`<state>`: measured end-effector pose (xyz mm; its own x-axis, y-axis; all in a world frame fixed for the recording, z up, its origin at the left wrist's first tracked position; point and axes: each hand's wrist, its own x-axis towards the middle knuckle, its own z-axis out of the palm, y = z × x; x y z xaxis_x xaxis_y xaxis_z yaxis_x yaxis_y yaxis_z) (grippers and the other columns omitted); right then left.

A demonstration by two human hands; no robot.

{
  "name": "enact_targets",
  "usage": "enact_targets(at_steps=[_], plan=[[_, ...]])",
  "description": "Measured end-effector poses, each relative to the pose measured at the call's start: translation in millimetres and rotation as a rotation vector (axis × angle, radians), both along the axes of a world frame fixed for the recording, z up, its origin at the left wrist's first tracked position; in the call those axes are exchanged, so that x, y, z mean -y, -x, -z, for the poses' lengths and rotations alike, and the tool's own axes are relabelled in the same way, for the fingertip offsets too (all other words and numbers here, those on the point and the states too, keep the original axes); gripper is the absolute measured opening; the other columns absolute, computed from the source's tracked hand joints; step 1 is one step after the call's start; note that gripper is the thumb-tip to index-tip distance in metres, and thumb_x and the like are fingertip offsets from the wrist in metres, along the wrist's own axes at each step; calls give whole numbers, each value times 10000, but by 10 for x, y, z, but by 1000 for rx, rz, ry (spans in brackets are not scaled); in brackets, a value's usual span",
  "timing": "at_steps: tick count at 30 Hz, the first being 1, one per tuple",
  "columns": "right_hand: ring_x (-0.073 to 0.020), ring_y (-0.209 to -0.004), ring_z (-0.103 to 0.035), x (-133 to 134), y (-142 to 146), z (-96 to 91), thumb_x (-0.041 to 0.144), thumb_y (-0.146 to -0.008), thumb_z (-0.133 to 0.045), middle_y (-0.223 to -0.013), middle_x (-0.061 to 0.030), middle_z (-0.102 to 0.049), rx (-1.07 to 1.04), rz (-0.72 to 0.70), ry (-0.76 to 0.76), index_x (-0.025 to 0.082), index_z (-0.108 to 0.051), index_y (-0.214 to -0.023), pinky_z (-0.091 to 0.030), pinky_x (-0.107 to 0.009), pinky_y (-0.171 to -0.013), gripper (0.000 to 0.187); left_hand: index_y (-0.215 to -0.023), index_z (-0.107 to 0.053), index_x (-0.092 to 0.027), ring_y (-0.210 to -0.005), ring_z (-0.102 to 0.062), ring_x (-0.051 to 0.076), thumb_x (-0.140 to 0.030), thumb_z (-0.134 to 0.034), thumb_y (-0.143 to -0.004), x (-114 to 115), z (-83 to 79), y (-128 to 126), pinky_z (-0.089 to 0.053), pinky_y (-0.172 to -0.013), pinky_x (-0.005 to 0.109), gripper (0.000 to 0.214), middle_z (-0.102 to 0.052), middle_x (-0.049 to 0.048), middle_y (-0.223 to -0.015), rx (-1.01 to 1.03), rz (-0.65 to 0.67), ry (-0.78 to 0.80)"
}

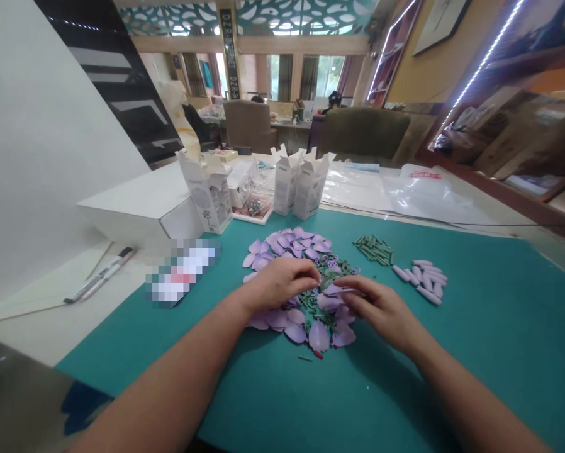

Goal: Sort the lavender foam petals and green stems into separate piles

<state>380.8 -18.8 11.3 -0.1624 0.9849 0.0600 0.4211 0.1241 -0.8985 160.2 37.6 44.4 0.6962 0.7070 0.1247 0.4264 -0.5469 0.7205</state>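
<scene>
"Where is the main heap?"

"Mid-mat, in front of the person: purple petals [318, 336] lie mostly round the outside, with small green pieces [311, 303] mixed through the middle."

"Why there, do you think?"

"Probably because both hands can reach it at once, and the loose ring keeps the small bits from straying."

"And the hands?"

"The left hand [280, 283] comes over the heap from its left side, fingers bent and drawn together near the centre. I can't tell whether anything is pinched at the tips."

"The right one?"

"The right hand [381, 308] comes in opposite, its fingers slightly parted and curved, the tips at some petals. Whether they grip one or only touch it, I can't tell."

"What lies further out?"

"Green rods [374, 250] sit in a bunch beyond the right hand, and purple cylinders [426, 280] just beside them, apparently grouped by kind for easy picking. All of it is on a green mat [494, 327] over the pale counter [32, 333]. Opened white cartons [211, 198] stand along the far edge, likely out of the way."
</scene>
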Motion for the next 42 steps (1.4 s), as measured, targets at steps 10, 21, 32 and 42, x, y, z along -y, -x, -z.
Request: enact_targets(at_steps=[10,21,32,42], plan=[[-125,-522,-481,-36,-46,-48,498,-794,-549,-610,10,-549,-3,138,22,176,-667,-967,-383,-255,-467,384,-875,-731,-232,-876,-574,170,-159,-642,-769,-41,53,68,-410,-732,250,157,-601,12,-880,-502,221,-208],[-118,-505,-500,-34,7,-110,614,-654,-675,-629,-3,-594,-161,178,122,183,-614,-825,-414,-264,-474,468,-889,-698,-222,-881,-568,217,-220,-652,-782,104,45,-13,-400,-732,315,117,-611,42,-926,-681,186,-331],[-191,-490,-529,39,34,-180,634,-594,-691,-515,-34,-584,-93,171,116,246,-743,-903,-498,-330,-472,499,-875,-595,-191,-858,-589,203,-233,-601,-825,79,119,-19,-378,-622,296,65,-640,43,-947,-635,253,-340],[-228,-518,-586,35,-6,124,659,-708,-639,-578,-62,-626,-338,140,294,258,-735,-1039,-537,-356,-467,529,-1016,-594,-171,-939,-604,135,-334,-502,-968,211,-29,-135,-456,-806,234,194,-676,36,-1020,-113,31,-399]])
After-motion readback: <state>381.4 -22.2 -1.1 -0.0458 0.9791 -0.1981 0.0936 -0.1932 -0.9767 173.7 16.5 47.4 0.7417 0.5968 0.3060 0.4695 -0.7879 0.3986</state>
